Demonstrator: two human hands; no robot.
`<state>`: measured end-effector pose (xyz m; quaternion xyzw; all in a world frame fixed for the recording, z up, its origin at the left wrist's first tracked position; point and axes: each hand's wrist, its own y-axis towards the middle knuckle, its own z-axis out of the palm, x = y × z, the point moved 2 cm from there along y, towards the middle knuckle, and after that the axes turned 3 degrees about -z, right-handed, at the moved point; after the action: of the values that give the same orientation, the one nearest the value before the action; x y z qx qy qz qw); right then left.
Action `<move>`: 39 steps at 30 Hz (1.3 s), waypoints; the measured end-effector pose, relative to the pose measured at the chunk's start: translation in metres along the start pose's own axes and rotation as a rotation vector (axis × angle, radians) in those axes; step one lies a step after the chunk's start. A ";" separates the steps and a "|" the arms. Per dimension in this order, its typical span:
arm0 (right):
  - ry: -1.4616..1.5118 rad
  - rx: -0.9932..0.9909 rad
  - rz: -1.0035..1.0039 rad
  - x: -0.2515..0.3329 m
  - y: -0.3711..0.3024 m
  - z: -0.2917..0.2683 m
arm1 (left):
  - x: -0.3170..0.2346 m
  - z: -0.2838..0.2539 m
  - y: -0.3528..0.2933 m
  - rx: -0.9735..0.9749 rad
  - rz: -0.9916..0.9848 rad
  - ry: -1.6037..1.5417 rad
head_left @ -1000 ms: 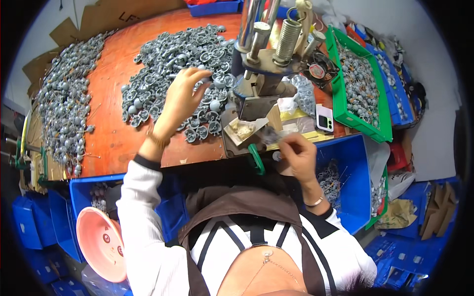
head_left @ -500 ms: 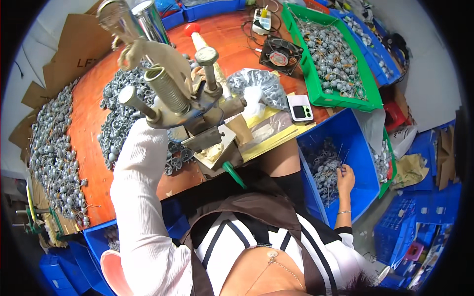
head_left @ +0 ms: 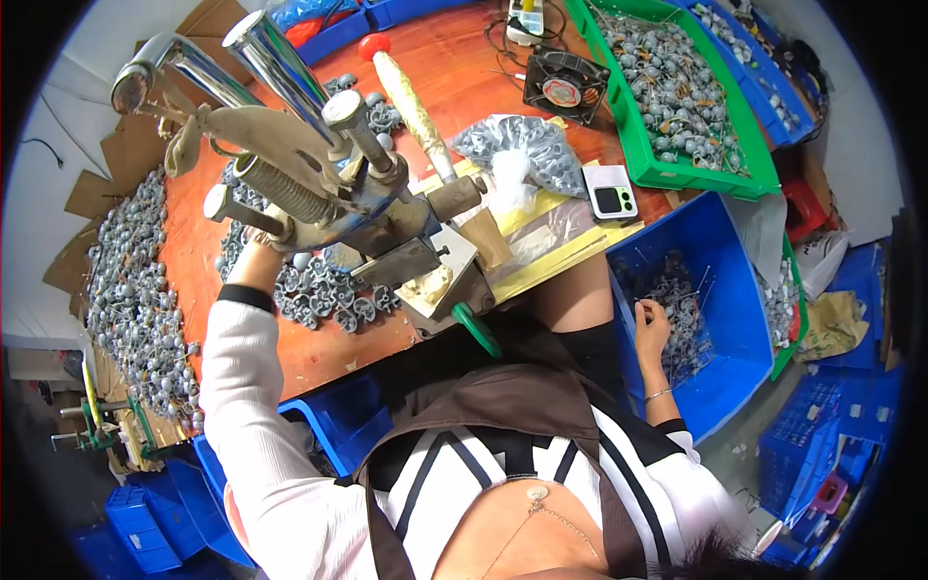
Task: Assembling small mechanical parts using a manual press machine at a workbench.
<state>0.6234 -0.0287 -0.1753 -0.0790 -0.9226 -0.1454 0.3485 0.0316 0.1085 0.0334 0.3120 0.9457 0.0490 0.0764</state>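
My left hand (head_left: 257, 253) reaches behind the left side of a metal bench press (head_left: 391, 237). The press hides its fingers, so I cannot see whether they hold anything. A loose pile of grey plastic clips (head_left: 324, 295) lies just right of that wrist, on the orange-red tabletop (head_left: 319, 362). To my right, my right hand (head_left: 653, 329) hovers at the inner left side of a blue bin (head_left: 730, 275), over grey clips with thin nails (head_left: 688, 333). Its fingers are curled, thumb and fingertips close together; anything pinched between them is too small to make out.
More nailed clips (head_left: 140, 304) cover the table's left side. A red-knobbed lever (head_left: 411, 106) and a green handle (head_left: 476, 331) stick out from the press. Beyond stand a bag of clips (head_left: 541, 159), a white device (head_left: 611, 193), a black fan (head_left: 565, 87) and a full green tray (head_left: 638, 145).
My left forearm has drawn back leftward, baring the wrist beside the press. My right hand has lifted off the clips and shifted toward the bin's left wall. The whole view has shifted somewhat.
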 end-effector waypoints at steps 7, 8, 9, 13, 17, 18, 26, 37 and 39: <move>0.036 -0.047 -0.034 0.006 -0.014 0.022 | -0.006 -0.015 -0.013 0.042 0.004 0.003; 0.023 -0.078 -0.034 0.007 -0.016 0.023 | -0.011 -0.017 -0.020 0.044 0.011 0.003; -0.034 -0.069 -0.022 0.007 -0.016 0.025 | -0.016 -0.021 -0.025 0.042 0.010 0.005; -0.160 -0.078 -0.036 0.016 -0.013 0.032 | -0.048 -0.009 0.003 0.014 -0.001 0.007; -0.198 -0.087 -0.034 0.012 -0.018 0.035 | -0.066 -0.003 0.035 -0.021 -0.047 -0.003; -0.222 -0.126 -0.079 0.012 -0.018 0.035 | -0.065 -0.005 0.041 -0.026 -0.065 -0.006; -0.205 -0.075 -0.024 0.014 -0.013 0.037 | -0.015 -0.022 0.062 0.014 -0.204 -0.050; -0.246 -0.060 -0.033 -0.002 -0.014 0.042 | 0.006 -0.028 -0.026 -0.080 -0.185 -0.227; -0.251 -0.057 -0.034 -0.002 -0.014 0.041 | 0.023 -0.039 -0.035 -0.246 -0.454 -0.469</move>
<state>0.5956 -0.0286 -0.2091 -0.0906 -0.9556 -0.1666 0.2255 -0.0135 0.0925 0.0639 0.0852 0.9347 0.0712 0.3376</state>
